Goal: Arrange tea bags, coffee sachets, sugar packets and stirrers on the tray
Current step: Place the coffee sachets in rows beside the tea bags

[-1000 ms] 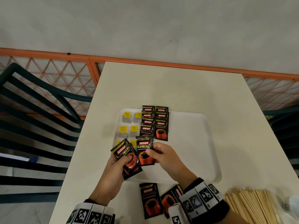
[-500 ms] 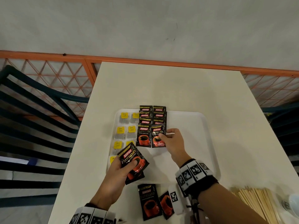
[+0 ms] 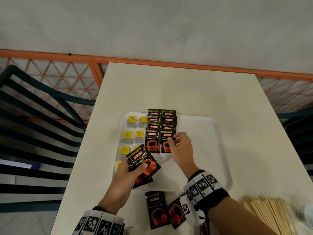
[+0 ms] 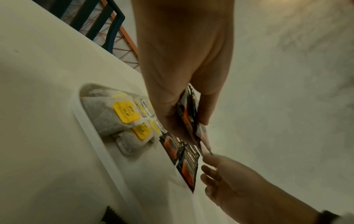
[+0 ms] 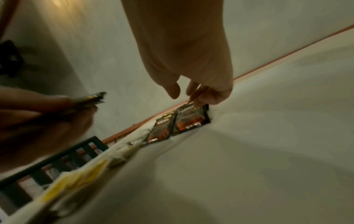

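A white tray (image 3: pixel 203 150) holds tea bags (image 3: pixel 128 134) with yellow tags on its left side. Beside them, black coffee sachets (image 3: pixel 161 119) lie in two overlapping columns. My left hand (image 3: pixel 135 172) grips a small stack of coffee sachets (image 3: pixel 140 158) over the tray's near left corner, thumb on top. My right hand (image 3: pixel 174 139) has loosely curled fingers touching the right edge of the front right sachet (image 3: pixel 165 145), which lies flat. In the right wrist view its thumb (image 5: pixel 172 92) is off that sachet (image 5: pixel 191 119).
Two more coffee sachets (image 3: pixel 157 209) lie on the table in front of the tray. A pile of wooden stirrers (image 3: pixel 271 216) lies at the near right beside a white cup (image 3: pixel 306 216). A dark slatted chair (image 3: pixel 33 116) stands to the left.
My right hand took one sachet from beside the left hand's stack, carried it forward and laid it at the front of the right column. The left hand kept its stack.
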`<state>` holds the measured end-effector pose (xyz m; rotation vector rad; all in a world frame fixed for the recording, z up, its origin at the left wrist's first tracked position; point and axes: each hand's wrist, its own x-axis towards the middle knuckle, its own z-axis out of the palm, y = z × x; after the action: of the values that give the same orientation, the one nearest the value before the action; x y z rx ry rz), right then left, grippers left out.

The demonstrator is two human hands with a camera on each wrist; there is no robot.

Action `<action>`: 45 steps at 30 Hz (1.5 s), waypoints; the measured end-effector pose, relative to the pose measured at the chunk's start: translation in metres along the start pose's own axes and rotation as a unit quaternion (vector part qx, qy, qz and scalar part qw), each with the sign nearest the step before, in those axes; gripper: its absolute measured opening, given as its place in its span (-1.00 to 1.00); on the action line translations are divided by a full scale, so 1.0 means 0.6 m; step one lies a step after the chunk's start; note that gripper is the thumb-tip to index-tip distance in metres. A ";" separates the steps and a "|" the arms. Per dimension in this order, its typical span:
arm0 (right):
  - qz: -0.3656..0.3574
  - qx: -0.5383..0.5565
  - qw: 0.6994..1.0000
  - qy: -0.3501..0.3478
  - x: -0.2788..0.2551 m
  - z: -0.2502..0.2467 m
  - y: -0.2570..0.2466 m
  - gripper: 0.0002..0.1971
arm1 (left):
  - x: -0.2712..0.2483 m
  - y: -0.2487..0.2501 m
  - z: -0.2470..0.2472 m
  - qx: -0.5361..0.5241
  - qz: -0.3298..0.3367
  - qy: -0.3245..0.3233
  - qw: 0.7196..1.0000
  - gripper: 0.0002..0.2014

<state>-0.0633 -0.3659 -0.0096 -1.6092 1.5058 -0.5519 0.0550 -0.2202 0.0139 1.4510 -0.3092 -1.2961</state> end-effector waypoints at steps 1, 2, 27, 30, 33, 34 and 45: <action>-0.015 0.013 0.999 -0.034 -0.011 -0.003 -0.007 -0.86 | 0.001 0.002 0.001 0.000 0.006 0.003 1.000 -0.61; -0.025 0.020 0.996 -0.084 -0.024 -0.008 -0.015 -0.86 | 0.003 0.003 0.001 0.001 0.012 0.008 1.000 -0.61; 0.070 0.026 0.994 -0.086 -0.026 0.046 0.003 -0.81 | -0.018 -0.015 -0.059 -0.035 0.015 0.079 0.996 -0.75; 0.049 0.000 0.997 -0.067 -0.028 0.047 0.003 -0.75 | -0.019 -0.013 -0.052 -0.024 0.018 0.074 0.997 -0.76; -0.002 -0.018 0.999 -0.049 -0.045 0.037 -0.005 -0.78 | -0.018 -0.012 -0.042 -0.018 0.021 0.068 0.997 -0.78; -0.019 -0.011 0.997 -0.067 -0.055 0.032 -0.011 -0.81 | -0.017 -0.011 -0.038 -0.021 0.021 0.065 0.997 -0.78; 0.001 0.111 0.974 -0.200 -0.085 -0.018 0.010 -0.85 | -0.011 -0.028 0.008 0.051 0.020 0.036 0.998 -0.82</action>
<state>-0.0848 -0.3198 0.0029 -1.4403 1.1061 -0.3535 0.0414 -0.2118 0.0043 1.5661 -0.3591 -1.2077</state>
